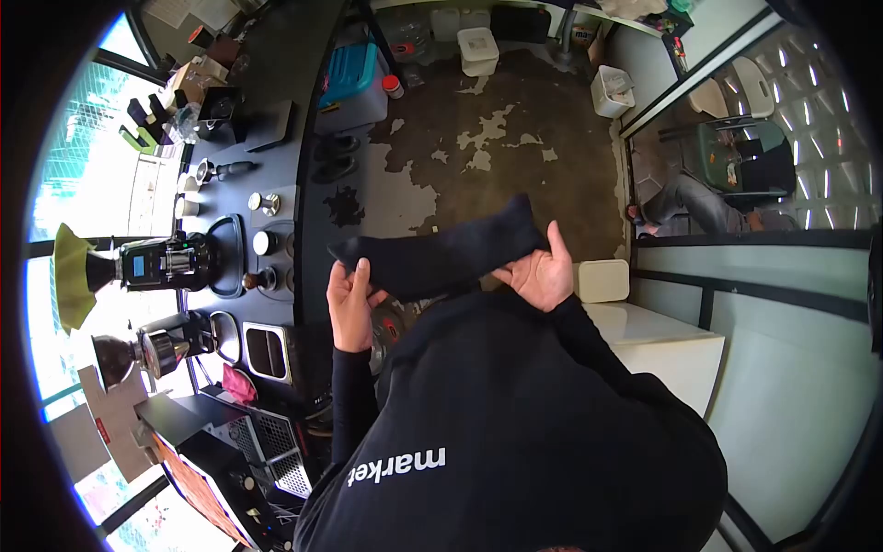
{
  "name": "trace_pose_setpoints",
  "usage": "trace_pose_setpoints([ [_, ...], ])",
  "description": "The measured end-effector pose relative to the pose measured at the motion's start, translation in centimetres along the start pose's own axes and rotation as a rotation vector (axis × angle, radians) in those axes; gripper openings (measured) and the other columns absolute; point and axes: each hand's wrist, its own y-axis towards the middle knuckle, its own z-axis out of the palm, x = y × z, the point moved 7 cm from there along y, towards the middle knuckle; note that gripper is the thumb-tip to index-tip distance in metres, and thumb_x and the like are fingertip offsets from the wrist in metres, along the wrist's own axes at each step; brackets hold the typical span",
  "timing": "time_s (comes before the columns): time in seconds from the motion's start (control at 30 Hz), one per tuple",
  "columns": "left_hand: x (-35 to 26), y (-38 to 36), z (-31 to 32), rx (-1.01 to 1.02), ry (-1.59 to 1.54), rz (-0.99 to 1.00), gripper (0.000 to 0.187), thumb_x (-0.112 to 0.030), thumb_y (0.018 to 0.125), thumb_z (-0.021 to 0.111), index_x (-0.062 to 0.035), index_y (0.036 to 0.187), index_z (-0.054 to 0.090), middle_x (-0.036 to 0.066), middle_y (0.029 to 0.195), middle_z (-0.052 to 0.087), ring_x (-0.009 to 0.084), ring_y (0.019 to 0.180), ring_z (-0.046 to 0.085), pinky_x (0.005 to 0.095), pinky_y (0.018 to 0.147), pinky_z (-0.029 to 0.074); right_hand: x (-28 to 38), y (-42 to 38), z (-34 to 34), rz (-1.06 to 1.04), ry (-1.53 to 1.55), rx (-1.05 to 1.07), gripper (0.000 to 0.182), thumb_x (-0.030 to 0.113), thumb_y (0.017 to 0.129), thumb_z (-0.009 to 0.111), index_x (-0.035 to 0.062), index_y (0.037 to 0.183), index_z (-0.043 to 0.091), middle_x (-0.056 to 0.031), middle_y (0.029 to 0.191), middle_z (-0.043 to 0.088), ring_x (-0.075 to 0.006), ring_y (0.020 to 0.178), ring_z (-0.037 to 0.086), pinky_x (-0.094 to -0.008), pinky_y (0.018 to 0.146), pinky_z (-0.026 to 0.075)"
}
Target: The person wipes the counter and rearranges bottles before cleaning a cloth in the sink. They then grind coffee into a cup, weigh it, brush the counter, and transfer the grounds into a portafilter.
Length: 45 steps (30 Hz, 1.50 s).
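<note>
A black folded cloth (432,256) is stretched sideways in front of my chest, between my two hands. My left hand (350,308) pinches its left end, thumb on top and fingers partly hidden below. At the other end, my right hand (541,276) has its palm turned up and its thumb raised off the fabric. The fingers of that hand reach under the cloth and are mostly hidden. What kind of cloth item it is I cannot make out.
A dark counter (308,110) along the left carries a coffee grinder (166,264), a portafilter (221,170) and cups. Ahead on the patchy floor are a teal-lidded bin (354,83), dark shoes (334,158) and a white bin (478,51). Behind glass at right, a person's legs (699,202) show.
</note>
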Motion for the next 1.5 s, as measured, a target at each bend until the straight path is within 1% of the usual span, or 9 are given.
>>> trace_pose_setpoints([
  [0.37,-6.7,19.7,11.7,-0.026,0.479,0.287,0.039,-0.026,0.104,0.062,0.0028,0.128,0.050,-0.004,0.072,0.048,0.0000,0.071,0.045,0.0219,0.060,0.046,13.6,19.6,3.7,-0.089,-0.454,-0.080,0.052,0.040,0.111,0.041,0.0058,0.150,0.046,-0.0098,0.145,0.058,-0.0255,0.131,0.058,-0.0442,0.108,0.047],
  [0.5,-10.1,24.6,21.7,-0.137,0.836,0.700,0.040,-0.015,0.101,0.058,0.0004,0.138,0.052,0.027,0.084,0.068,0.0349,0.070,0.071,0.0446,0.064,0.055,16.1,26.9,6.5,-0.014,-0.649,-0.087,0.057,0.039,0.110,0.046,0.0128,0.159,0.033,-0.0036,0.151,0.051,-0.0182,0.136,0.052,-0.0378,0.110,0.043],
  [0.77,-13.7,34.2,31.5,-0.160,0.897,0.449,0.055,-0.022,0.105,0.050,-0.0009,0.154,0.035,0.023,0.100,0.070,0.0423,0.083,0.068,0.0502,0.072,0.053,20.9,38.3,9.4,0.172,-0.681,0.095,0.058,0.041,0.112,0.037,0.0143,0.162,0.024,0.0019,0.162,0.033,-0.0142,0.149,0.029,-0.0307,0.120,0.026],
  [1.0,-16.2,42.9,26.6,-0.475,0.782,0.333,0.041,-0.030,0.109,0.043,-0.0002,0.132,0.059,0.026,0.088,0.070,0.0441,0.084,0.068,0.0522,0.073,0.053,21.1,48.1,9.8,0.259,-0.858,-0.064,0.063,0.045,0.111,0.038,0.0091,0.161,0.025,-0.0019,0.159,0.037,-0.0136,0.144,0.036,-0.0299,0.116,0.030],
  [1.23,-19.7,52.1,23.2,-0.451,0.720,0.278,0.044,-0.025,0.106,0.046,0.0038,0.140,0.049,0.026,0.086,0.070,0.0468,0.076,0.067,0.0549,0.068,0.053,18.4,59.2,16.6,0.126,-1.112,0.243,0.061,0.041,0.112,0.037,0.0075,0.162,0.024,-0.0083,0.165,0.031,-0.0166,0.149,0.031,-0.0318,0.121,0.025],
  [1.3,-19.8,55.1,22.2,-0.339,0.622,0.160,0.051,-0.020,0.104,0.048,0.0037,0.148,0.041,0.031,0.110,0.068,0.0472,0.101,0.067,0.0521,0.085,0.055,17.8,62.6,17.3,0.142,-1.033,0.180,0.060,0.040,0.112,0.036,0.0080,0.162,0.024,-0.0082,0.164,0.033,-0.0185,0.148,0.035,-0.0326,0.121,0.027],
  [1.37,-21.1,56.4,21.9,-0.487,0.670,0.596,0.057,-0.015,0.102,0.049,0.0037,0.153,0.034,0.033,0.143,0.051,0.0441,0.134,0.051,0.0477,0.108,0.045,17.4,66.0,15.5,0.351,-0.742,0.139,0.059,0.039,0.112,0.037,0.0095,0.162,0.023,-0.0079,0.161,0.036,-0.0195,0.146,0.037,-0.0339,0.120,0.031],
  [1.4,-21.5,57.0,21.8,-0.343,0.590,0.486,0.061,-0.009,0.100,0.048,0.0020,0.157,0.029,0.029,0.160,0.032,0.0408,0.151,0.030,0.0434,0.121,0.031,17.4,67.7,15.9,0.301,-0.732,0.090,0.055,0.036,0.112,0.040,0.0113,0.160,0.028,-0.0078,0.156,0.042,-0.0194,0.142,0.043,-0.0351,0.116,0.038],
  [1.5,-24.5,58.1,19.4,-0.306,0.368,0.512,0.060,-0.004,0.099,0.047,0.0008,0.157,0.032,0.027,0.156,0.042,0.0391,0.147,0.038,0.0415,0.118,0.036,17.2,72.0,18.6,0.230,-0.876,0.041,0.030,0.019,0.107,0.056,0.0108,0.136,0.058,-0.0036,0.131,0.064,-0.0150,0.118,0.063,-0.0308,0.097,0.053],
])
